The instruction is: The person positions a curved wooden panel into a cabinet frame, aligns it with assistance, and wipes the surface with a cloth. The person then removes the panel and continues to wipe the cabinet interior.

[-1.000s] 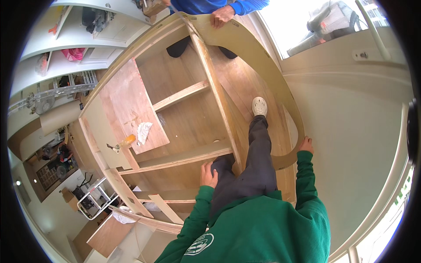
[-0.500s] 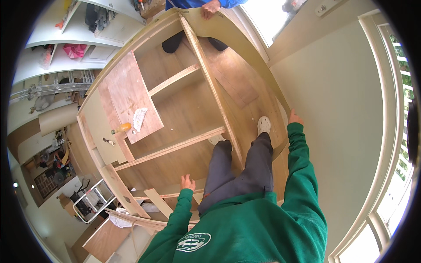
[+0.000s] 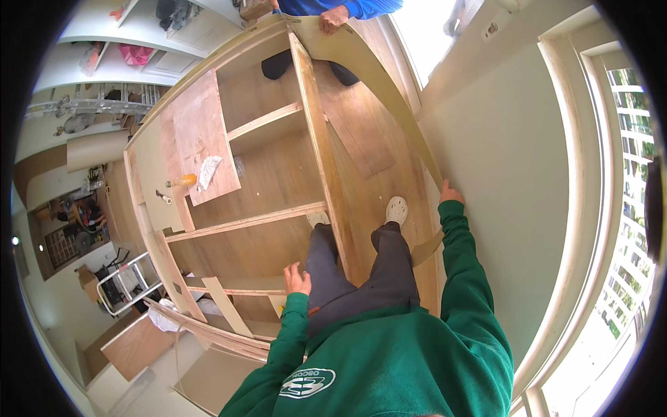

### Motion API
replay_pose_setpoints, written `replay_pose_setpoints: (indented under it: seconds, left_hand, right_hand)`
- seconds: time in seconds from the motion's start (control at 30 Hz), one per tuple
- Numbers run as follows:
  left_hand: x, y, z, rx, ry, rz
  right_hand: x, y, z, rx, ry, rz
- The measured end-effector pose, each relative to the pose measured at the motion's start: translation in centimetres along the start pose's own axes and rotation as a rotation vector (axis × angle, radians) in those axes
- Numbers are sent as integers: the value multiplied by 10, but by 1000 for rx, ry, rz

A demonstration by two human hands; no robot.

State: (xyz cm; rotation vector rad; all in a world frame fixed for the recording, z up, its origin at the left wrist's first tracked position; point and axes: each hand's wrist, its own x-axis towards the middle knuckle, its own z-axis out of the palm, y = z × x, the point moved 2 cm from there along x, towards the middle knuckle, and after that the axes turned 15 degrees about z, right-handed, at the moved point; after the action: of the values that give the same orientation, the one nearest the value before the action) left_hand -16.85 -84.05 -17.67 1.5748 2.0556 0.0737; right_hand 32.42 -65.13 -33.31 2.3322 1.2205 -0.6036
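My right hand [image 3: 450, 191] is closed on the edge of a long, thin, olive-tan flexible strip [image 3: 389, 90]. The strip bows from the far end of a wooden frame [image 3: 321, 160] along the right wall, and its near end curls below my wrist. A co-worker in blue sleeves grips the far part with one hand [image 3: 334, 19]. My left hand [image 3: 297, 279] hangs over the near left part of the frame, holding nothing, its fingers apart and slightly bent. My legs straddle one long rail of the frame.
On the frame's left side lie a plywood panel [image 3: 198, 132], crumpled white paper [image 3: 208, 171], an orange-yellow bottle [image 3: 182, 181] and a hammer-like tool [image 3: 164, 197]. Wooden strips [image 3: 215, 333] lie at the near left. A metal ladder [image 3: 97, 108] and white shelves stand farther left; a wall [image 3: 500, 187] runs along the right.
My view has shifted, and the frame's near left corner shows more. My right hand keeps hold of the strip. The co-worker's second hand has come into view at the far end.
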Motion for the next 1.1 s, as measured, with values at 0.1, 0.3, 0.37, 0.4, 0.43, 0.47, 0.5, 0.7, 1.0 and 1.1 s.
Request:
replay_pose_setpoints:
  seconds: [0.1, 0.3, 0.37, 0.4, 0.43, 0.47, 0.5, 0.7, 1.0, 1.1]
  left_hand:
    - [-24, -15, -6, 24, 106, -162]
    - [-35, -82, 32, 51, 127, -354]
    - [-11, -97, 57, 10, 148, -399]
    - [5, -100, 68, -14, 187, -427]
    - [26, -101, 79, -87, 232, -522]
    - [44, -99, 87, -153, 277, -629]
    - [64, -91, 96, -197, 313, -593]
    - [139, 9, 143, -101, 158, -235]
    - [92, 82, 175, -252, 203, -18]
    - [86, 101, 187, -286, 46, 38]
  right_hand:
    - [5, 1, 1, -13, 14, -41]
    - [6, -4, 19, -23, -53, -62]
    - [6, -8, 23, -11, -16, -87]
    - [6, -10, 24, -11, -4, -99]
    - [7, -11, 25, -3, 7, -89]
    - [9, -12, 25, 3, 0, -78]
    - [10, -12, 25, 5, -34, -57]
    - [14, -7, 22, -2, 48, -118]
    - [11, -8, 37, -27, 76, -47]
    - [11, -7, 41, 11, 103, -85]
